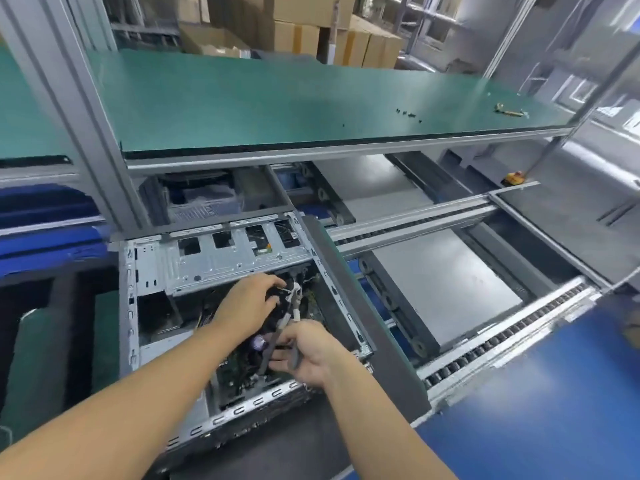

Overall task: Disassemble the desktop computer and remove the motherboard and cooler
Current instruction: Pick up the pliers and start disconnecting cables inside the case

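Observation:
An open desktop computer case (152, 258) lies on its side in front of me, with a silver drive cage (228, 258) at its far end. Both hands are inside it. My left hand (247, 303) grips a black bundle of cables (289, 299) with white connectors, under the drive cage. My right hand (308, 351) holds a dark flat strip (268, 351), either a cable or a tool, I cannot tell which, over the green motherboard (230, 368). A purple capacitor (258, 342) shows beside it. The cooler is hidden by the hands and cables.
A green shelf (277, 102) spans above the case, with small loose screws (408, 114) and a brass part (509, 110) on its right. A roller conveyor (502, 334) runs to the right. Blue matting (540, 410) lies at bottom right. Cardboard boxes (346, 36) stand behind.

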Action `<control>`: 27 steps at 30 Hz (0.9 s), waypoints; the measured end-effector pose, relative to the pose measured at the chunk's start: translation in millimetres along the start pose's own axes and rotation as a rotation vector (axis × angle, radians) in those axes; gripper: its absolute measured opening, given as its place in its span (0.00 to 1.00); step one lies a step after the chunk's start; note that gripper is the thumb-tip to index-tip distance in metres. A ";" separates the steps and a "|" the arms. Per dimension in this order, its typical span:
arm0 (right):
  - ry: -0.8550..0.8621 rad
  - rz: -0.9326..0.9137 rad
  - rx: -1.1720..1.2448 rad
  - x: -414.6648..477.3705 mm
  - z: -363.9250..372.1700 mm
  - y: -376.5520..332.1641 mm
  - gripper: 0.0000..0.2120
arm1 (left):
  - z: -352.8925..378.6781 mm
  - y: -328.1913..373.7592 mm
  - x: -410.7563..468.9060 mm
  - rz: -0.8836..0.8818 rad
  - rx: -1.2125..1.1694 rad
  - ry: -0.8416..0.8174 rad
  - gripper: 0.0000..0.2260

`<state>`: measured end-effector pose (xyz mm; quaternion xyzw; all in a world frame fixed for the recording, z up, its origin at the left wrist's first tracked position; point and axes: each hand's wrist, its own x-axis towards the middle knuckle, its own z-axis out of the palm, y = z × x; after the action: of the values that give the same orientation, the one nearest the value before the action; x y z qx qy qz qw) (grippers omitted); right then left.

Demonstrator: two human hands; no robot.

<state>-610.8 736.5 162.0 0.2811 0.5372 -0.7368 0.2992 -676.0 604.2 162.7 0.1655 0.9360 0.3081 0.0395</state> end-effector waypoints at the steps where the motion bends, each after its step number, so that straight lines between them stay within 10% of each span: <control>1: 0.000 0.002 0.001 2.1 -1.2 0.8 0.12 | 4.0 0.4 3.2 0.013 0.009 -0.019 0.14; 11: 0.010 0.037 -0.015 8.0 -1.4 3.4 0.12 | 32.7 -1.7 22.3 -0.015 -0.048 0.053 0.01; 27: -0.011 0.011 0.098 3.5 -2.8 -2.6 0.16 | 43.2 -8.1 35.5 -0.215 -0.436 0.028 0.06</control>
<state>-614.8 739.4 160.4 0.2943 0.4972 -0.7621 0.2920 -704.1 634.4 124.0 0.0482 0.8601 0.4990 0.0941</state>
